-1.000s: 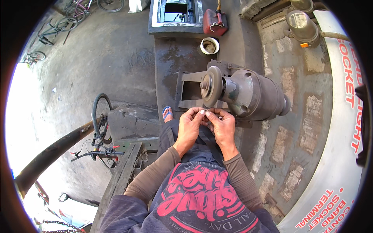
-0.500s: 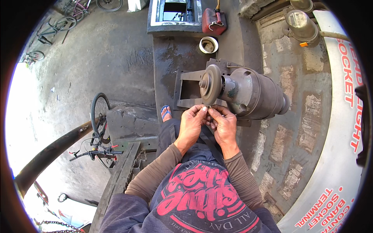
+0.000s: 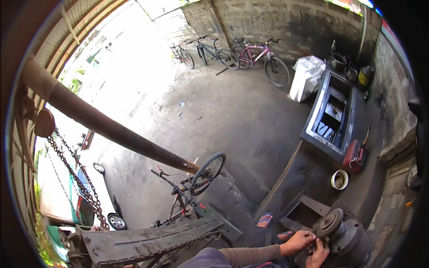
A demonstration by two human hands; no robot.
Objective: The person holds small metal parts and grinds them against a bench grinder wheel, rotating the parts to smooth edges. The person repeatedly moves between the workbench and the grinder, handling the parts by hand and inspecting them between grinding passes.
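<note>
My left hand [image 3: 296, 242] is closed in a pinch just below the grinding wheel [image 3: 330, 223]. Beside it my right hand [image 3: 318, 254] is closed too, its fingertips close to the left ones. What sits between the fingers is too small to make out. The round stone wheel is mounted on the shaft of a grey bench grinder motor [image 3: 355, 243], whose body fills the lower right. Its metal frame [image 3: 313, 203] extends beyond the wheel. My fingertips lie near the wheel's lower edge; whether they touch it I cannot tell.
A white bowl [image 3: 339, 180] and a red jerrycan [image 3: 355, 157] stand beyond the grinder, near a framed metal trough [image 3: 308, 129]. A bicycle [image 3: 208, 174] leans by a thick post [image 3: 120, 129]. Chains [image 3: 76, 174] hang at left above a heavy beam [image 3: 152, 239]. More bicycles [image 3: 259, 58] line the far wall.
My view has swung up and to the left, so the hands and grinder now appear at the lower right. Both hands stay pinched together by the wheel.
</note>
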